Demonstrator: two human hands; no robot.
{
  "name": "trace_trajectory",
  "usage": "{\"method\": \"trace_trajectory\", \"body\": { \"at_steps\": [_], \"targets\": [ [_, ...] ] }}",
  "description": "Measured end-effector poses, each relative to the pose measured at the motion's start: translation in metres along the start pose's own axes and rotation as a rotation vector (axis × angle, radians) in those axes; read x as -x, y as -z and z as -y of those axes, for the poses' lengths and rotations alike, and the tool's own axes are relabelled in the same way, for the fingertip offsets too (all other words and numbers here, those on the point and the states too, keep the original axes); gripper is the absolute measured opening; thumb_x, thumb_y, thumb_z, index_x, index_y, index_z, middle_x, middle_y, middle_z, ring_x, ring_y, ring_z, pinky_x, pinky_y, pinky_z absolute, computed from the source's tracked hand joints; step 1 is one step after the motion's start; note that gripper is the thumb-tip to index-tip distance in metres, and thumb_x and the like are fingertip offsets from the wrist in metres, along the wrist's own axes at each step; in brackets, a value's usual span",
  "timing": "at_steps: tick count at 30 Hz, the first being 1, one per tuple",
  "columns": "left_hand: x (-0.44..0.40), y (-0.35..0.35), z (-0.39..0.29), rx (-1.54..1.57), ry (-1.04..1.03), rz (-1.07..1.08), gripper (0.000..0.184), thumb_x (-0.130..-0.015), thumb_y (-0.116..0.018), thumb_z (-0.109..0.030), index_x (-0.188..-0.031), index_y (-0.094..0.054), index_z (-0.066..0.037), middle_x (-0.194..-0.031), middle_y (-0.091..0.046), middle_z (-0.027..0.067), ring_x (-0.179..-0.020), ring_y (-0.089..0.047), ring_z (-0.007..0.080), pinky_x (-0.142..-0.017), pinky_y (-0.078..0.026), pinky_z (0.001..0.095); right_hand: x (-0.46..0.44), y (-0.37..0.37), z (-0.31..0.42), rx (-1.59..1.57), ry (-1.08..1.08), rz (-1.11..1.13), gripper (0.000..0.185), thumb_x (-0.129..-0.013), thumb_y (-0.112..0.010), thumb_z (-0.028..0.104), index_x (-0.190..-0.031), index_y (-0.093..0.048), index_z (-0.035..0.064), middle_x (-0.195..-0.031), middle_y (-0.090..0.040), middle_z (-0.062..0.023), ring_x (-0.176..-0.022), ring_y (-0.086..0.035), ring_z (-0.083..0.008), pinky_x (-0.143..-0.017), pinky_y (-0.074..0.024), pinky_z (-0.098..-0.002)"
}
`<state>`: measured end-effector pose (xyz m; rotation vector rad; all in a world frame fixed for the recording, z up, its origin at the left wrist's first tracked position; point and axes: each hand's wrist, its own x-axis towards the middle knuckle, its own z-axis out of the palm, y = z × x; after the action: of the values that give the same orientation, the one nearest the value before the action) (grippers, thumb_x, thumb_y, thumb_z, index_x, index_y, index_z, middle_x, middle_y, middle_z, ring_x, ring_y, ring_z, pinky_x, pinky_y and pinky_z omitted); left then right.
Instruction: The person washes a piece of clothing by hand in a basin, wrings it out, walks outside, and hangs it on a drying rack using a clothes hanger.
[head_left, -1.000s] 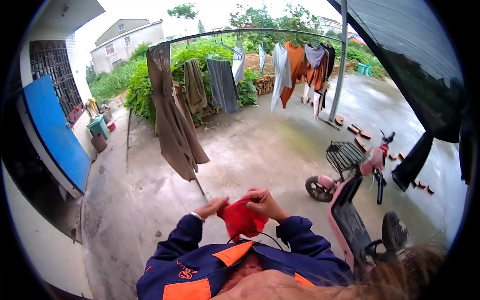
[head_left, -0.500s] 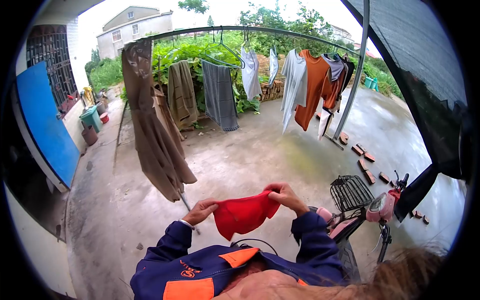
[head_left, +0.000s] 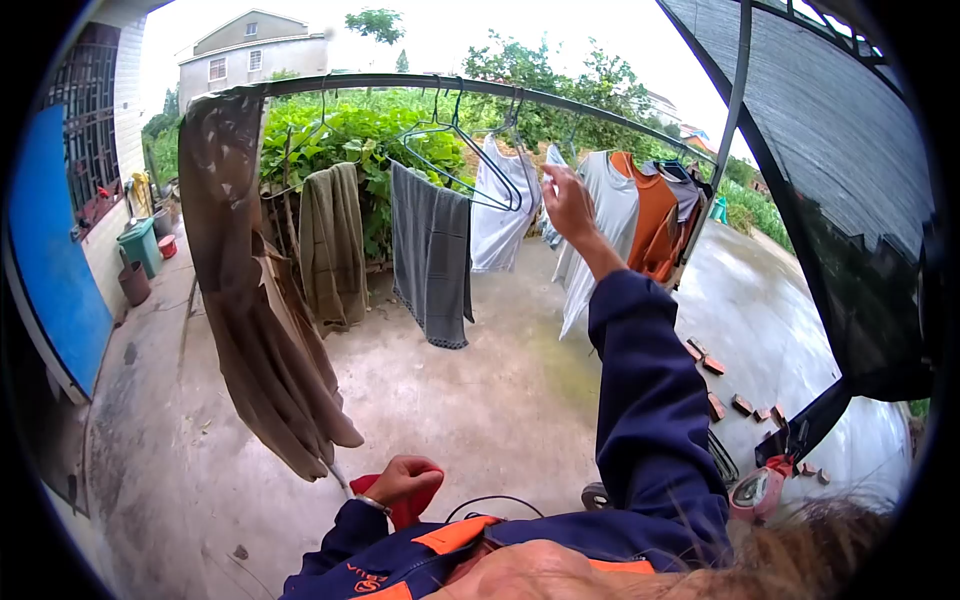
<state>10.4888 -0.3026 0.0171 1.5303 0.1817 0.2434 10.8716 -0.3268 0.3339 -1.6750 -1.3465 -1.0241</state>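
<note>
My left hand [head_left: 402,480] is low in front of my body, closed on a red cloth [head_left: 425,500] that hangs partly behind it. My right hand [head_left: 570,205] is raised, fingers partly bent and with nothing visible in them. It appears beside the white sleeveless top [head_left: 500,215] and in front of the light grey shirt [head_left: 612,200]; whether it touches either I cannot tell. To its left, bare hangers [head_left: 465,170] dangle from the metal rail [head_left: 400,83]. A grey towel [head_left: 430,255] hangs below them.
Brown trousers [head_left: 250,300] and an olive towel [head_left: 333,240] hang at the left. An orange shirt [head_left: 650,215] hangs at the right, near a metal post [head_left: 728,110]. A pink scooter [head_left: 757,493] and loose bricks [head_left: 712,365] are at the lower right. A blue door [head_left: 60,250] stands at the left.
My right hand has let go of the red cloth and risen toward the hanging clothes. My left hand keeps the cloth, now lower. The view has come closer to the rail.
</note>
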Motion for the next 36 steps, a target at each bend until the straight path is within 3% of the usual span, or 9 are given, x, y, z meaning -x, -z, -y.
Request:
{"method": "trace_trajectory", "body": {
  "at_steps": [4,6,8,12,14,16,21,28,36],
  "targets": [
    [0.000,0.018,0.007,0.055,0.145,-0.078,0.016,-0.081,-0.064,-0.016,-0.081,-0.063,0.000,-0.063,-0.059,0.0028,-0.055,-0.056,0.0084,-0.052,-0.047,0.0214,-0.027,-0.061,-0.044,0.397,-0.050,0.193,0.033,-0.078,-0.056,0.037,-0.092,-0.056,0.0074,-0.094,-0.057,-0.0155,-0.091,-0.055,-0.0302,-0.075,-0.0449,-0.0411],
    [0.004,0.019,-0.002,-0.162,0.080,-0.166,0.019,-0.082,-0.062,-0.019,-0.082,-0.063,0.000,-0.065,-0.061,0.0035,-0.057,-0.057,0.0077,-0.052,-0.047,0.0215,-0.023,-0.108,-0.100,0.250,0.399,-0.164,0.035,-0.073,-0.059,0.034,-0.096,-0.049,0.0094,-0.080,-0.050,-0.0115,-0.073,-0.051,-0.0304,-0.060,-0.0420,-0.0422],
    [0.001,0.023,0.015,-0.426,-0.057,-0.199,0.024,-0.081,-0.060,-0.025,-0.084,-0.064,-0.001,-0.067,-0.063,0.0062,-0.061,-0.058,0.0114,-0.059,-0.048,0.0272,-0.052,-0.138,-0.177,0.361,0.102,0.364,0.021,-0.076,-0.061,0.024,-0.082,-0.054,0.0052,-0.070,-0.055,-0.0097,-0.059,-0.053,-0.0228,-0.049,-0.0403,-0.0373],
    [0.010,0.015,-0.004,-0.369,-0.100,-0.398,0.023,-0.078,-0.062,-0.023,-0.079,-0.063,0.000,-0.067,-0.062,0.0070,-0.063,-0.056,0.0109,-0.060,-0.044,0.0274,-0.065,-0.106,-0.138,0.476,0.216,0.294,0.028,-0.084,-0.044,0.027,-0.091,-0.057,0.0033,-0.079,-0.059,-0.0173,-0.072,-0.058,-0.0318,-0.061,-0.0457,-0.0425],
    [0.014,0.008,-0.016,-0.304,-0.071,-0.430,0.022,-0.078,-0.063,-0.022,-0.079,-0.063,0.000,-0.067,-0.062,0.0064,-0.064,-0.055,0.0100,-0.060,-0.044,0.0269,-0.069,-0.103,-0.144,0.345,0.112,0.269,0.036,-0.088,-0.036,0.029,-0.096,-0.059,0.0024,-0.084,-0.061,-0.0211,-0.079,-0.060,-0.0363,-0.067,-0.0484,-0.0451],
    [0.011,0.004,-0.009,-0.286,-0.037,-0.415,0.019,-0.076,-0.065,-0.019,-0.080,-0.064,-0.001,-0.068,-0.062,0.0053,-0.064,-0.055,0.0098,-0.060,-0.044,0.0266,-0.081,-0.146,-0.167,-0.079,-0.179,0.255,0.012,-0.083,-0.047,0.011,-0.084,-0.055,0.0015,-0.078,-0.060,-0.0142,-0.067,-0.057,-0.0244,-0.064,-0.0450,-0.0343],
    [-0.006,-0.012,-0.018,-0.468,0.080,-0.394,0.020,-0.074,-0.064,-0.020,-0.083,-0.063,-0.002,-0.072,-0.063,0.0084,-0.066,-0.058,0.0144,-0.061,-0.045,0.0285,-0.066,-0.143,-0.181,-0.416,-0.054,-0.123,0.022,-0.088,-0.043,0.012,-0.100,-0.054,-0.0028,-0.092,-0.061,-0.0161,-0.085,-0.059,-0.0262,-0.077,-0.0435,-0.0329],
    [-0.038,-0.024,-0.015,-0.828,0.204,-0.364,0.020,-0.071,-0.059,-0.024,-0.080,-0.066,-0.008,-0.073,-0.064,0.0095,-0.069,-0.061,0.0254,-0.061,-0.046,0.0361,0.100,-0.058,-0.094,-0.512,-0.284,-0.143,0.027,-0.091,-0.041,0.016,-0.108,-0.049,-0.0037,-0.101,-0.055,-0.0173,-0.081,-0.057,-0.0236,-0.070,-0.0458,-0.0319],
    [-0.066,-0.042,-0.018,-0.854,0.223,-0.369,0.021,-0.074,-0.057,-0.025,-0.083,-0.065,-0.009,-0.078,-0.064,0.0107,-0.074,-0.061,0.0273,-0.065,-0.046,0.0371,0.286,-0.047,-0.079,-0.747,-0.484,-0.028,0.020,-0.087,-0.047,0.014,-0.101,-0.047,-0.0005,-0.075,-0.042,-0.0030,-0.062,-0.040,-0.0118,-0.054,-0.0346,-0.0239]
  ]
}}
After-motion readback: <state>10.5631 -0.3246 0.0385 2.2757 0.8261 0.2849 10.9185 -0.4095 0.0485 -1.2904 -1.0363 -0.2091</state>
